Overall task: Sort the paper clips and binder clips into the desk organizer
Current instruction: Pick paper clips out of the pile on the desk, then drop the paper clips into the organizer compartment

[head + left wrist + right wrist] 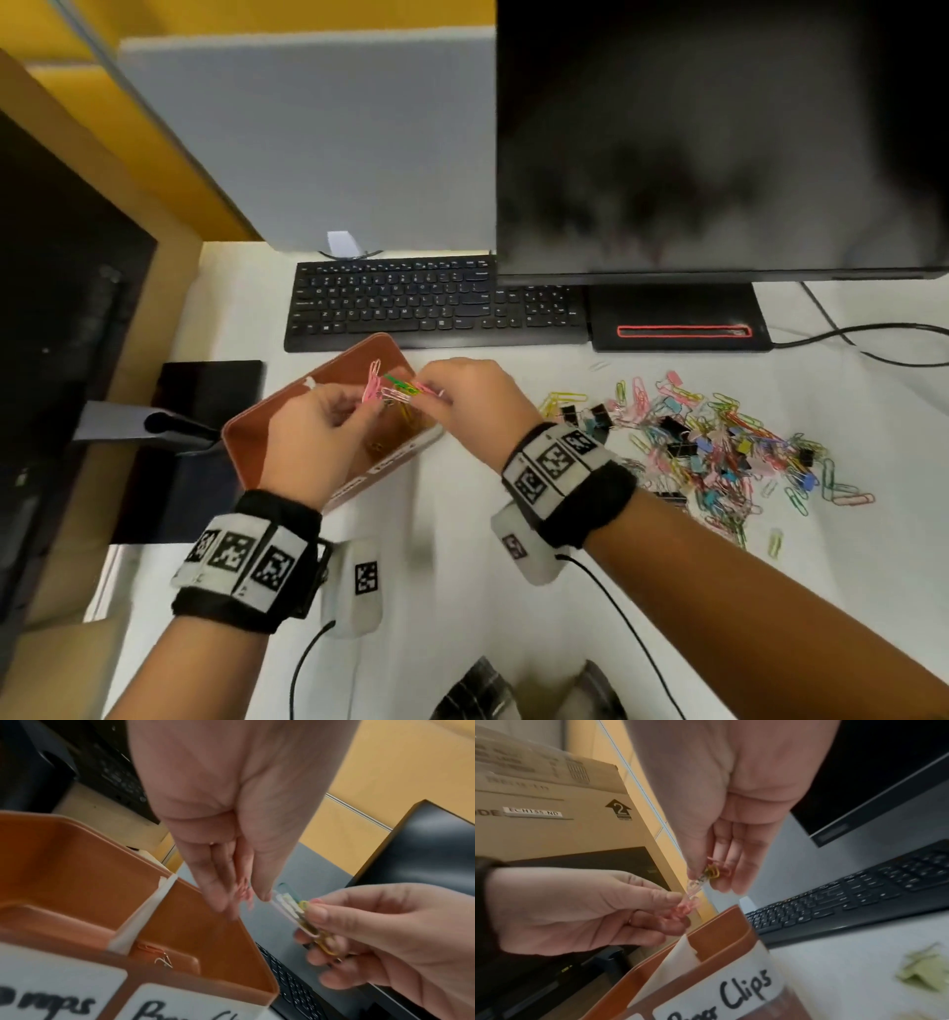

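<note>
We hold a tangle of paper clips [393, 393] between our left hand [313, 437] and right hand [470, 398], both pinching it above the organizer [251, 442] at centre frame, probably to pull them apart over the paper-clip section; the unsorted pile [719, 442] lies at right on the table [462, 514].

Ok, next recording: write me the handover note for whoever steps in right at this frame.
Left hand: pinches pink paper clips from a tangled bunch.
Right hand: pinches the bunch's other end; both hold it above the brown desk organizer.
Done: a few clips lie in the compartment labelled "Paper Clips"; the other compartment looks empty.
Left: the big mixed pile of paper clips and binder clips on the desk to the right. Separate the bunch, drop it in, then work through the pile.
</note>
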